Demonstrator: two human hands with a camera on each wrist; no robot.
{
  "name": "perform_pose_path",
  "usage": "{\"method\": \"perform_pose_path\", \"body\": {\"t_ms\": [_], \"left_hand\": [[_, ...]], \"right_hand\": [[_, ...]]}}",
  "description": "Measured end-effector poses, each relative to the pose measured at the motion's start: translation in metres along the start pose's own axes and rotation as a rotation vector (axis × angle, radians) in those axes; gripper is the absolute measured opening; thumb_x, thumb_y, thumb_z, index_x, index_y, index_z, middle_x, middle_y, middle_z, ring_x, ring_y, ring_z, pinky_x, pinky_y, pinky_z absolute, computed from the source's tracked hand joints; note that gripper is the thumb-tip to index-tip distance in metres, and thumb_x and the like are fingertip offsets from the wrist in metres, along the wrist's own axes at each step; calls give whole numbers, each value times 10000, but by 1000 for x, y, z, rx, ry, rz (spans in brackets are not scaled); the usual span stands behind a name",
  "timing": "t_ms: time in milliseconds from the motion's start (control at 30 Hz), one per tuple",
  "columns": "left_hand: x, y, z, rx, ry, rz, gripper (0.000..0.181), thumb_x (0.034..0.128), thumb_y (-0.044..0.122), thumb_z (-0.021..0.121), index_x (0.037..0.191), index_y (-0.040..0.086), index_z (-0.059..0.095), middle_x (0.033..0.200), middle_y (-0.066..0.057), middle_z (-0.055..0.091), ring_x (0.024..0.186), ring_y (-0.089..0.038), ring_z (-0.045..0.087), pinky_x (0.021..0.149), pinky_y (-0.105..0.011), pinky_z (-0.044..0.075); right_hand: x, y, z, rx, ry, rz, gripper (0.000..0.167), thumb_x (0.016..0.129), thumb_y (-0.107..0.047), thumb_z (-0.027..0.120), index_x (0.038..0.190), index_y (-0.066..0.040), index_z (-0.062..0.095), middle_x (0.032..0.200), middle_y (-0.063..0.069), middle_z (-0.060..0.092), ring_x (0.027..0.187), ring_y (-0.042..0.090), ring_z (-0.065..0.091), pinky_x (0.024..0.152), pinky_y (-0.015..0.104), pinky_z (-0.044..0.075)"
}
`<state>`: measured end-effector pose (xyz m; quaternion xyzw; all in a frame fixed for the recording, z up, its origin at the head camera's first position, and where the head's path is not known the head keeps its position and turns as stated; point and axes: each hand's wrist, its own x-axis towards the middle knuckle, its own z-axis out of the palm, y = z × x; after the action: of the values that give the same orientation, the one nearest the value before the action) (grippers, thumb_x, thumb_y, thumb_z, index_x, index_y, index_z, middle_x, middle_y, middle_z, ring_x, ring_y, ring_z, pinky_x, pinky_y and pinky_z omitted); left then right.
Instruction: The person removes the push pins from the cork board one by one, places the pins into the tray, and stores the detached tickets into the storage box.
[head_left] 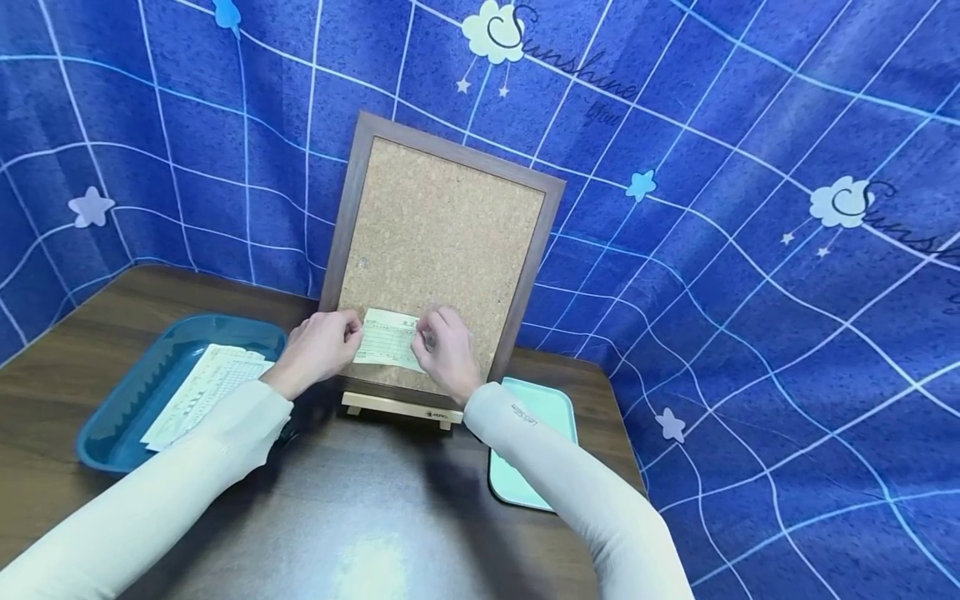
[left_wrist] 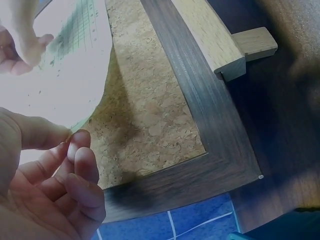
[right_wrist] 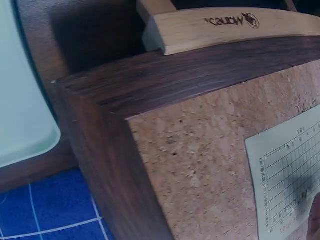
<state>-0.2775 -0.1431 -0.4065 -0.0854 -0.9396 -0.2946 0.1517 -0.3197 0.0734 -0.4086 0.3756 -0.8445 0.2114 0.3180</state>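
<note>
A pale green printed paper slip (head_left: 386, 340) lies against the lower part of a framed cork board (head_left: 450, 225). My left hand (head_left: 318, 346) pinches the slip's left edge between thumb and fingertips, as the left wrist view shows, and that edge (left_wrist: 102, 75) stands off the cork. Over the right part of the slip, my right hand (head_left: 447, 350) has its fingers bent at the paper's front. Anything between those fingertips is hidden. In the right wrist view the slip's far side (right_wrist: 280, 170) lies close to the cork, with a bit of finger at the frame's edge.
A light wooden stand (head_left: 397, 410) carries the board on a dark wood table (head_left: 360, 500). To the left, a blue-green tray (head_left: 112, 417) holds more printed papers (head_left: 213, 387). A mint-coloured tray (head_left: 517, 479) lies at the right, partly under my right forearm. Blue curtain (head_left: 712, 250) hangs behind.
</note>
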Motion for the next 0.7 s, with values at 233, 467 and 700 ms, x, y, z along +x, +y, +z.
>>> {"method": "perform_pose_path", "body": {"t_ms": [233, 467, 700], "left_hand": [[-1, -2, -5, -1, 6, 17, 151, 894, 142, 486, 796, 140, 601, 673, -2, 553, 645, -245, 534, 551, -423, 416], [-2, -7, -11, 14, 21, 5, 148, 896, 145, 486, 790, 144, 590, 673, -10, 552, 630, -245, 523, 533, -412, 401], [-3, -11, -21, 23, 32, -16, 158, 910, 158, 475, 855, 115, 617, 691, -15, 566, 626, -242, 526, 526, -410, 398]], "right_hand": [[-7, 5, -3, 48, 16, -51, 97, 794, -17, 616, 855, -86, 584, 838, -17, 520, 807, 102, 493, 709, 166, 391], [-18, 8, -11, 61, 0, -49, 111, 781, -17, 617, 846, -100, 580, 843, -19, 516, 787, 99, 481, 698, 166, 392], [-29, 15, -16, 68, 12, -33, 106, 771, -5, 626, 823, -90, 587, 826, -6, 515, 732, 89, 474, 661, 163, 411]]}}
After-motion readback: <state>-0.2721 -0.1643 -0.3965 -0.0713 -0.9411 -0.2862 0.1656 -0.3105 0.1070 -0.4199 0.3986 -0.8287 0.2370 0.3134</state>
